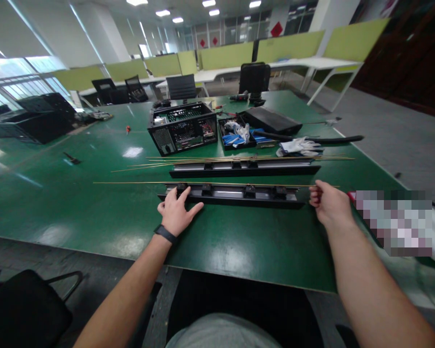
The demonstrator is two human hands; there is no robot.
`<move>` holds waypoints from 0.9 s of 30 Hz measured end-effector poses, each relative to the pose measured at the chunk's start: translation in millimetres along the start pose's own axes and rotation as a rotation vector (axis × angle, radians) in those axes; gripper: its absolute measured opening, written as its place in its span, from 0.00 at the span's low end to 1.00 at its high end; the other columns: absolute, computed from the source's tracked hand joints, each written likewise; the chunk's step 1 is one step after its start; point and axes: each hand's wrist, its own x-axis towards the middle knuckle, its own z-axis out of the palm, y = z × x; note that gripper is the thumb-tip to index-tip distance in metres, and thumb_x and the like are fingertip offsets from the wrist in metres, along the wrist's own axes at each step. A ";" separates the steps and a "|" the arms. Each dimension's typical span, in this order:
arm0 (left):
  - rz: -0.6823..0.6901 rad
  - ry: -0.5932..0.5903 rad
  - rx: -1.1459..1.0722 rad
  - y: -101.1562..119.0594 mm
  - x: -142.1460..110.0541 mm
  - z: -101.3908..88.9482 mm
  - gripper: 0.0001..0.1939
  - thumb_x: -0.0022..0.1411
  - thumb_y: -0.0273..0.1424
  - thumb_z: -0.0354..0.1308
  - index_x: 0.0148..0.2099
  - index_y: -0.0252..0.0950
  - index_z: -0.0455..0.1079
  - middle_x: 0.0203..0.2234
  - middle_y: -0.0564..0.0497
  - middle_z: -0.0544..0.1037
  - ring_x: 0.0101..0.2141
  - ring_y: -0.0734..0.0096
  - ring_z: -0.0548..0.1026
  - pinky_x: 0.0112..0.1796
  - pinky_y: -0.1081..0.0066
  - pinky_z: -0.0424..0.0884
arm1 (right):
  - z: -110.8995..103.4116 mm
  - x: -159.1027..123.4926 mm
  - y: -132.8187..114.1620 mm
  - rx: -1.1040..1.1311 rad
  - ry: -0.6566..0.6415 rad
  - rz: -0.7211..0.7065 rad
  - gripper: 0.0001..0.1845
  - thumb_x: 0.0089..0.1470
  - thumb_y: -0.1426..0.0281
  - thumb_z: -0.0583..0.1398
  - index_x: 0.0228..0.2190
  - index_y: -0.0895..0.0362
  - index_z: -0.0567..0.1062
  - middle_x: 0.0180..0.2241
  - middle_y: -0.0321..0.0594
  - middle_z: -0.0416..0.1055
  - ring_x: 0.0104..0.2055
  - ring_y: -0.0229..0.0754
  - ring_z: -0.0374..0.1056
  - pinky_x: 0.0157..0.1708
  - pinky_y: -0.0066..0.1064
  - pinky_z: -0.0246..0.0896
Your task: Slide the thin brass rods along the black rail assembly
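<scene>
"One thin brass-coloured rod on the green table. Where does it begin?"

"Its free end points to the table's left edge. From there it runs almost parallel to the front edge, along the far side of the near black rail."

"And the left hand?"

"Next along. The left forearm slants up and rightward over the front edge, a dark wristband on it. Palm down, fingers spread, thumb stuck out to the right. The fingertips are at the rail's left end; whether they touch the rod too, I can't tell."

"Between the hands?"

"The rest of that rail, black blocks spaced along it. Farther from the front edge lies a second rail, with more rods behind."

"Then the right hand?"

"Just past the near rail's right end, towards the table's right edge. The right forearm slants up and leftward; fingers curled, thumb and forefinger pinching the rod near its right end."
</scene>
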 end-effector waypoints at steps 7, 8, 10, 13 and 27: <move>0.013 -0.003 0.021 3.0 -9.0 -4.0 0.39 0.72 0.50 0.69 0.78 0.46 0.70 0.78 0.28 0.64 0.77 0.33 0.62 0.67 0.34 0.65 | 1.0 -2.1 -1.4 0.000 0.006 0.001 0.13 0.58 0.75 0.68 0.24 0.59 0.73 0.23 0.38 0.71 0.20 0.29 0.59 0.14 0.20 0.47; -0.002 0.022 0.028 5.6 -12.6 -5.2 0.40 0.71 0.51 0.70 0.79 0.44 0.70 0.77 0.26 0.64 0.77 0.31 0.62 0.67 0.34 0.65 | 1.4 -2.9 -2.0 0.000 0.007 0.002 0.13 0.58 0.76 0.67 0.24 0.59 0.73 0.23 0.38 0.71 0.19 0.29 0.58 0.14 0.20 0.47; -0.004 0.083 0.022 12.1 -21.1 -8.3 0.42 0.70 0.51 0.71 0.79 0.40 0.69 0.75 0.24 0.65 0.75 0.30 0.64 0.67 0.35 0.66 | 1.9 -4.0 -2.9 0.000 0.014 0.003 0.14 0.59 0.76 0.66 0.23 0.59 0.73 0.23 0.39 0.71 0.19 0.29 0.58 0.14 0.21 0.46; 0.085 0.128 -0.050 25.1 -33.8 -12.8 0.38 0.71 0.48 0.71 0.76 0.39 0.72 0.71 0.28 0.71 0.72 0.37 0.69 0.67 0.41 0.67 | 1.3 -3.3 -2.3 -0.005 0.015 0.001 0.14 0.60 0.76 0.67 0.23 0.59 0.73 0.24 0.40 0.72 0.20 0.30 0.58 0.14 0.21 0.47; 0.584 -0.204 -0.166 124.9 -20.5 13.5 0.46 0.70 0.62 0.66 0.82 0.50 0.64 0.80 0.32 0.63 0.80 0.36 0.57 0.74 0.39 0.57 | -2.0 2.1 1.4 -0.020 -0.022 -0.008 0.14 0.56 0.71 0.71 0.26 0.57 0.73 0.24 0.37 0.71 0.19 0.28 0.57 0.14 0.19 0.47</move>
